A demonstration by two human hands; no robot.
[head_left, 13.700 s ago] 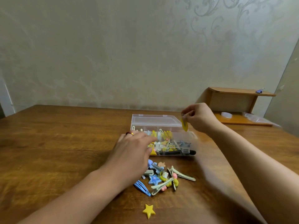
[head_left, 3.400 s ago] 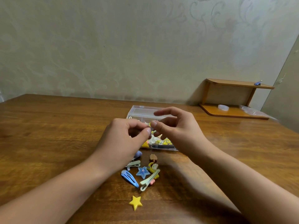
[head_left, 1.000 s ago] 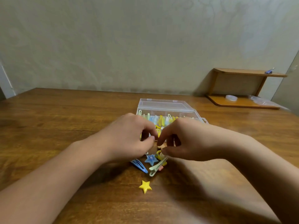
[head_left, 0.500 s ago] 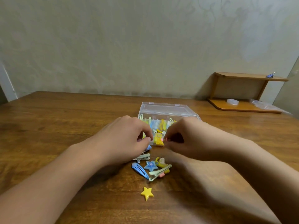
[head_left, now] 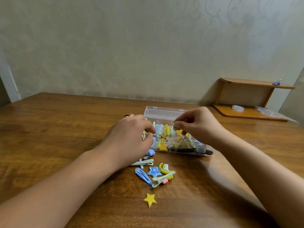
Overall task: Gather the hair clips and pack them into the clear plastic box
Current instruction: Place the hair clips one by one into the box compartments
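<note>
hair clips [head_left: 171,139] already fill much of the clear plastic box [head_left: 164,112] at twelve o'clock on the tabletop [head_left: 49,129]; a small pile [head_left: 154,172] and a yellow star [head_left: 150,199] at six o'clock remain, so packing looks over halfway done. right hand [head_left: 199,125] pinches a small yellowish piece over the box. left hand [head_left: 130,139] has fingers curled at the box's edge; its grip's contents are hidden.

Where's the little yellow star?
The flat yellow plastic star lies alone on the brown wooden table, nearest the camera, just in front of the blue snap hair clip.
</note>
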